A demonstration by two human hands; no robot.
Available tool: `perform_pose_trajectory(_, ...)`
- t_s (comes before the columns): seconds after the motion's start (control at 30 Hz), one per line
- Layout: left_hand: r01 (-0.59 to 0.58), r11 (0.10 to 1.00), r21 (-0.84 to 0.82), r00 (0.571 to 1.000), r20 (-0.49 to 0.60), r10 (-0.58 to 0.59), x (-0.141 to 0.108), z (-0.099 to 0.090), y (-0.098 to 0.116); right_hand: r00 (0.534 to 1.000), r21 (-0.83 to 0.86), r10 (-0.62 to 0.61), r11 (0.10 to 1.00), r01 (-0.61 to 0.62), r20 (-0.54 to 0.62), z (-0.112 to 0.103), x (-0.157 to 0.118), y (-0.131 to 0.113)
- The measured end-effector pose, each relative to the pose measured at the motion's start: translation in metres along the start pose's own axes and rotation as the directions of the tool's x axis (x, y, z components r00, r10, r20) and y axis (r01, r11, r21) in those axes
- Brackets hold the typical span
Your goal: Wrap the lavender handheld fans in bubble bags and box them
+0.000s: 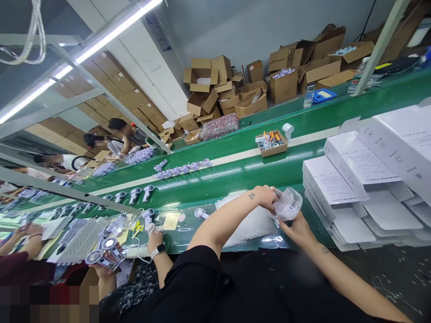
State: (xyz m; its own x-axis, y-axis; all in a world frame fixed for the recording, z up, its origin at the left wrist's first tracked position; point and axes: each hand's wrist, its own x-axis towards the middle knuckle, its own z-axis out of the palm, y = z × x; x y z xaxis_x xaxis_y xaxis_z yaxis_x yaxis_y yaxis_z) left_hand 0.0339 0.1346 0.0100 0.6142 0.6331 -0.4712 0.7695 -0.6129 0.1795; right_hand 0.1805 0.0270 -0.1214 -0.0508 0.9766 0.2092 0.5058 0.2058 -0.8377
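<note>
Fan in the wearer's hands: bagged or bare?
Bagged. The fan shows pale through crinkled clear plastic wrapped round it, gripped by the left hand above and the right hand below.

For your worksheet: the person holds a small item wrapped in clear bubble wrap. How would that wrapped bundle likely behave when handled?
The wrapped bundle probably feels light, since the left hand and right hand hold it up with just the fingers. The crinkled clear wrap looks soft and likely slippery. Cushioned like that, it seems less fragile.
</note>
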Motion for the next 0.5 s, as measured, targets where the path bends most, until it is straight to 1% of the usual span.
perform_pose_trajectory(0.07, 0.047, 0.994, -0.101, 0.998, 0.05, -0.042, -0.006, -0.002, -0.005, 0.999, 0.028, -0.031, 0.999, 0.031, 0.016, -0.001, 0.002, -0.002)
perform_pose_trajectory(0.1, 0.071, 0.99, -0.126, 0.997, 0.047, -0.065, -0.008, 0.0, -0.006, 0.999, 0.041, -0.048, 0.998, 0.046, 0.025, -0.002, 0.003, -0.002)
perform_pose_trajectory(0.13, 0.088, 0.987, -0.134, 0.996, 0.018, -0.086, -0.01, 0.003, -0.006, 0.998, 0.05, -0.056, 0.997, 0.055, 0.035, -0.002, 0.005, -0.002)
perform_pose_trajectory(0.17, 0.099, 0.986, -0.132, 0.994, -0.033, -0.104, -0.011, 0.009, -0.004, 0.997, 0.053, -0.061, 0.997, 0.059, 0.043, -0.003, 0.007, -0.002)
perform_pose_trajectory(0.23, 0.127, 0.984, -0.124, 0.977, -0.156, -0.146, -0.01, 0.022, 0.002, 0.996, 0.047, -0.075, 0.996, 0.072, 0.054, -0.003, 0.009, -0.001)
perform_pose_trajectory(0.27, 0.143, 0.981, -0.128, 0.966, -0.196, -0.166, -0.009, 0.028, 0.005, 0.994, 0.04, -0.092, 0.995, 0.089, 0.055, -0.002, 0.01, 0.0)
perform_pose_trajectory(0.3, 0.158, 0.978, -0.137, 0.959, -0.213, -0.185, -0.009, 0.033, 0.007, 0.992, 0.034, -0.116, 0.993, 0.114, 0.057, -0.002, 0.01, 0.001)
perform_pose_trajectory(0.33, 0.172, 0.974, -0.149, 0.958, -0.205, -0.2, -0.01, 0.036, 0.008, 0.988, 0.032, -0.144, 0.989, 0.142, 0.061, -0.001, 0.01, 0.003)
perform_pose_trajectory(0.4, 0.146, 0.971, -0.189, 0.97, -0.167, -0.179, -0.014, 0.038, 0.008, 0.982, 0.038, -0.176, 0.984, 0.173, 0.076, 0.0, 0.009, 0.005)
perform_pose_trajectory(0.43, 0.105, 0.969, -0.222, 0.974, -0.174, -0.146, -0.018, 0.037, 0.007, 0.982, 0.043, -0.174, 0.984, 0.171, 0.081, 0.0, 0.008, 0.006)
perform_pose_trajectory(0.5, 0.015, 0.957, -0.288, 0.967, -0.241, -0.088, -0.026, 0.039, 0.008, 0.986, 0.051, -0.141, 0.989, 0.137, 0.088, 0.001, 0.008, 0.007)
